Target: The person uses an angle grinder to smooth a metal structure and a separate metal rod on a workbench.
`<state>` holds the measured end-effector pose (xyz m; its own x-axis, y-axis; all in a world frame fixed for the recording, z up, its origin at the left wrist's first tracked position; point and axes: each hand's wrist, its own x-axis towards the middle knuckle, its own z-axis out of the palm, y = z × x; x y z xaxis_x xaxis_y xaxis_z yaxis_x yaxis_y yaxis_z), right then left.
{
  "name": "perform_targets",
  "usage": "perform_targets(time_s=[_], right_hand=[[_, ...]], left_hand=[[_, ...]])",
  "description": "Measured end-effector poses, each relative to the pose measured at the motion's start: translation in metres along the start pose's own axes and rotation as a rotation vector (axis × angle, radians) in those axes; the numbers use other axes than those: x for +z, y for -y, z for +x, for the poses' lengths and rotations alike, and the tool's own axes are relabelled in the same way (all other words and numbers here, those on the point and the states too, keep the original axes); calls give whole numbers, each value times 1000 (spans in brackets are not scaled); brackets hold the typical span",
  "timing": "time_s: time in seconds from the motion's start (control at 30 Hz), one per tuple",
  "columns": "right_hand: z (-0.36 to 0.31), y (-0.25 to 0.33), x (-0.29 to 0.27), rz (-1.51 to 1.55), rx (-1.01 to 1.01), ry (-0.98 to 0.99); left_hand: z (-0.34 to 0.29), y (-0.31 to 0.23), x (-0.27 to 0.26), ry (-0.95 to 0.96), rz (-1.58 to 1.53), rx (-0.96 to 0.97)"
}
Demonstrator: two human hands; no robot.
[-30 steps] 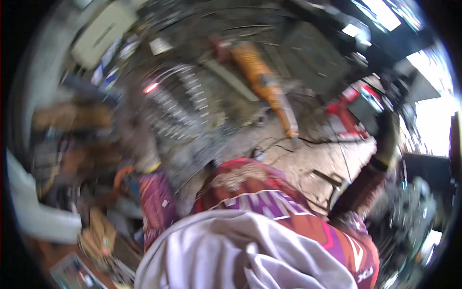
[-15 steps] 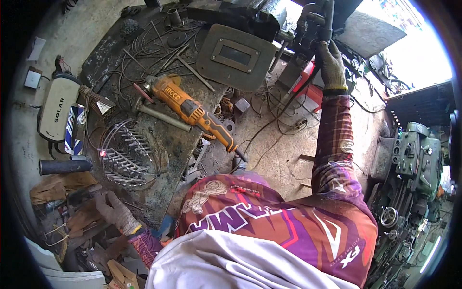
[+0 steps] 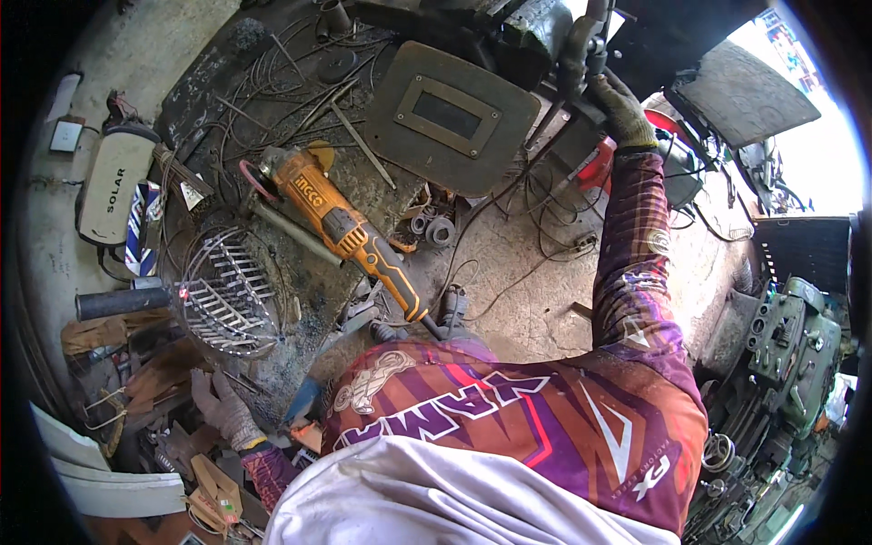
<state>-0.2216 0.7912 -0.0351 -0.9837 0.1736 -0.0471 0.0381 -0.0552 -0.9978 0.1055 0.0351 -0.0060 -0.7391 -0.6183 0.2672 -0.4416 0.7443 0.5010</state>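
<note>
My right hand [image 3: 625, 111], in a grey knit glove, reaches out at the upper right. Its fingers close against a dark metal bar beside a grey, vise-like metal fitting [image 3: 578, 56]; part of the grip is hidden. At the lower left, my gloved left hand [image 3: 222, 411] is open and empty, fingers apart, close to the near edge of the workbench [image 3: 318, 313]. Beyond it on the bench lies a wire frame with rows of metal strips [image 3: 229, 295]. An orange angle grinder [image 3: 331, 213] rests across a metal pipe [image 3: 295, 227], its handle extending past the bench edge.
A dark welding mask [image 3: 400, 136] lies on the bench near tangled wire and rods. Cables run across the floor [image 3: 536, 282]. A green machine [image 3: 790, 354] stands at right. Cardboard and scraps [image 3: 163, 391] crowd the lower left, below a dark tube [image 3: 123, 302].
The view has shifted slightly. My right hand has bent its fingers round beside the metal fitting, where they pointed upward before. My left hand stays low by the bench, its fingers spread a little more.
</note>
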Motion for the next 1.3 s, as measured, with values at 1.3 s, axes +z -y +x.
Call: perform_targets(time_s=[1.3], right_hand=[[-166,-41,531,-838,-549,441]], left_hand=[[62,34,44,-56,34,211]])
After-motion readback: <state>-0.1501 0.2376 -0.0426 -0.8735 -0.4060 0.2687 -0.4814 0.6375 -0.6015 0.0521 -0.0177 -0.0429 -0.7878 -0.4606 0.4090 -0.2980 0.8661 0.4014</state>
